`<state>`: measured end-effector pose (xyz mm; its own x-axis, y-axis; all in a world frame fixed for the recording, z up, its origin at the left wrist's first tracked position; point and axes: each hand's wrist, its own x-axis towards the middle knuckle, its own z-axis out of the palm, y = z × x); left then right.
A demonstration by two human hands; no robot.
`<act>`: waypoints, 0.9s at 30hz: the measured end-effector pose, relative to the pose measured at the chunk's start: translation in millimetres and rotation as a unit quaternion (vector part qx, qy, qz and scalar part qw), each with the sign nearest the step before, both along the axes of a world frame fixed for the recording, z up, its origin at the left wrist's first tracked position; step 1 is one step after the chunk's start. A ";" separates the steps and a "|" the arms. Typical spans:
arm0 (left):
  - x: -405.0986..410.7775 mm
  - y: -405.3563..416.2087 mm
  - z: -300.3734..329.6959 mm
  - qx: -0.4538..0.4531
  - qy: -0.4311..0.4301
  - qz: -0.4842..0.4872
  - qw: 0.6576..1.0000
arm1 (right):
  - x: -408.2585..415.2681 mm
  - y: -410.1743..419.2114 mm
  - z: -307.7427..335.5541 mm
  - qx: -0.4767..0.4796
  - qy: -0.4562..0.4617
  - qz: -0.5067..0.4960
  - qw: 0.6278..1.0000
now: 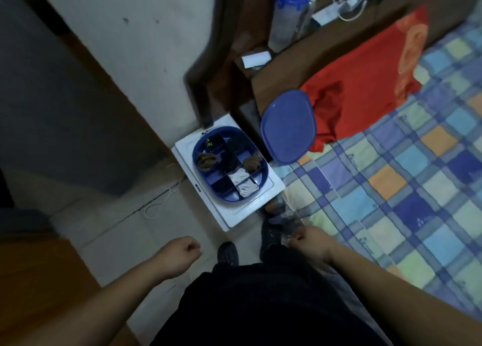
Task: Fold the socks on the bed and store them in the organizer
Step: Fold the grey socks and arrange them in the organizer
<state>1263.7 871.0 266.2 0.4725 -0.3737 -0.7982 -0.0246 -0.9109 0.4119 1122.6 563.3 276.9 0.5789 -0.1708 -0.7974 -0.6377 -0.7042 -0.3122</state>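
Observation:
The blue organizer (198,147) stands on a white board (234,216) on the floor beside the bed. Its compartments hold two brown socks (207,160), white socks (242,183) and a dark pair (212,143). My right hand (310,241) is at the bed's edge, fingers curled round a dark grey-blue sock (284,219), which is blurred. My left hand (182,251) hangs over the floor, curled into a fist with nothing in it.
The organizer's blue lid (288,126) leans against the bed by a red cloth (365,84). A checked sheet (404,189) covers the bed. A bottle (289,11) and cables sit on the headboard shelf. A white cord (161,204) lies on the floor.

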 end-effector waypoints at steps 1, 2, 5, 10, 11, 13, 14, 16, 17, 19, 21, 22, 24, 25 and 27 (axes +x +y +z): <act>2.9 3.5 0.3 -0.001 0.005 -0.012 1.000 | -14.9 5.1 1.3 0.006 0.006 -0.025 1.000; 4.8 5.5 0.3 -0.003 0.010 -0.023 1.000 | -30.0 9.8 3.0 0.015 0.009 -0.048 0.999; 7.7 4.7 -3.8 0.016 0.005 -0.052 0.998 | -75.9 18.7 6.0 0.013 0.022 -0.106 0.994; 7.7 -10.0 -18.0 0.085 0.018 -0.113 0.990 | -153.2 16.6 13.7 0.028 0.004 -0.254 0.967; 5.8 -16.3 -20.2 0.100 0.018 -0.130 0.986 | -170.0 15.1 15.5 0.026 -0.006 -0.284 0.959; 1.6 -33.4 -23.8 0.119 0.020 -0.181 0.976 | -207.2 13.1 16.9 0.020 -0.022 -0.348 0.937; -1.5 -44.9 -24.1 0.129 0.023 -0.205 0.970 | -227.9 12.6 15.7 0.020 -0.032 -0.383 0.923; -13.1 -71.9 -23.2 0.143 0.017 -0.239 0.960 | -274.4 14.6 14.1 0.014 -0.051 -0.446 0.893; -21.6 -86.6 -22.4 0.145 0.003 -0.254 0.956 | -299.1 16.6 12.5 0.009 -0.058 -0.476 0.878; -48.5 -118.9 -20.8 0.124 -0.045 -0.280 0.951 | -354.3 22.3 8.4 -0.009 -0.058 -0.539 0.840; -89.6 -153.2 -16.8 0.083 -0.073 -0.277 0.954 | -416.9 33.5 3.4 -0.010 -0.035 -0.606 0.794; -115.3 -171.9 -14.2 0.067 -0.069 -0.276 0.956 | -450.0 42.3 0.1 -0.007 -0.020 -0.631 0.775; -173.9 -208.2 -7.1 0.048 -0.041 -0.284 0.957 | -516.6 64.1 -5.6 -0.006 0.016 -0.660 0.751; -205.8 -224.7 -4.5 0.034 -0.028 -0.295 0.955 | -549.4 77.0 -8.8 -0.008 0.035 -0.671 0.741; -272.7 -253.4 0.8 -0.011 -0.022 -0.346 0.938 | -608.4 105.3 -12.1 0.002 0.060 -0.700 0.712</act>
<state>990.9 617.6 267.0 0.1419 -0.6193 -0.7722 -0.6243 -0.6614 0.4158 514.1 668.6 264.8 -0.2280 -0.5105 -0.8291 -0.7365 0.6474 -0.1961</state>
